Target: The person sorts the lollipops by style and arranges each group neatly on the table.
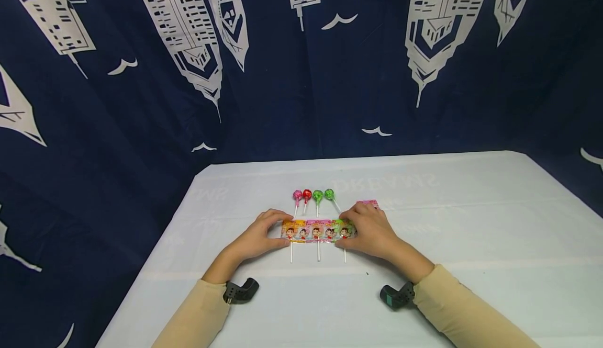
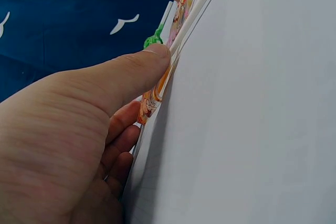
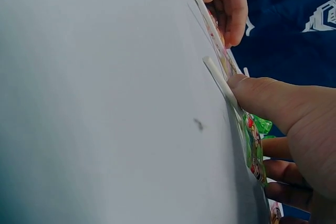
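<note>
A flat strip of lollipops in clear printed wrapping (image 1: 316, 231) lies across the white table in the head view, cartoon faces along it. White sticks (image 1: 318, 251) stick out on its near side. My left hand (image 1: 261, 235) pinches the strip's orange left end, thumb at the near edge and fingers at the far edge. At the green right end my right hand (image 1: 369, 233) grips it in the same way. Just beyond the strip stand out a pink lollipop (image 1: 297, 195), a red lollipop (image 1: 307, 194) and two green lollipops (image 1: 317, 196) in a row, sticks toward me.
A pink printed wrapper (image 1: 372, 202) peeks out behind my right hand, mostly hidden by it. The white table (image 1: 471, 222) runs back to a dark blue curtain (image 1: 301, 102) with white building prints. A small dark speck (image 3: 198, 124) lies on the tabletop nearby.
</note>
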Demonstrator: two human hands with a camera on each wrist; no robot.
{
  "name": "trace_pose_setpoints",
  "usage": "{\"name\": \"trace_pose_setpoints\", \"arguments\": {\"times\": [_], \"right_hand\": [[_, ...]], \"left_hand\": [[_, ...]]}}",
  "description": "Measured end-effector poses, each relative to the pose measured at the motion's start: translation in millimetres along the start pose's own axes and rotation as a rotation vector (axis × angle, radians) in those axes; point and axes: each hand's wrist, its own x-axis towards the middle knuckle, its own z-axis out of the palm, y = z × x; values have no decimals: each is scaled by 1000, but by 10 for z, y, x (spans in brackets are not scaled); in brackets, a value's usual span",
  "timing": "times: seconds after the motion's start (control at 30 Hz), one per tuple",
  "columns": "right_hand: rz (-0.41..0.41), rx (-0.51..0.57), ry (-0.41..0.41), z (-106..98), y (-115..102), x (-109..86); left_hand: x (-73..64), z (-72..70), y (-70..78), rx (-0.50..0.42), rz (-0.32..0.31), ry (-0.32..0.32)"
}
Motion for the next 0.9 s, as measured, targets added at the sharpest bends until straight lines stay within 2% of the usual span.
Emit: {"name": "trace_pose_setpoints", "arguments": {"times": [0.67,0.9], "right_hand": [[-26,12,50,-8,8,-29],[-58,54,87,-60,25,-1]], "left_hand": [[17,22,-50,3,7,-1],[13,15,-53,-3,0,-2]]}}
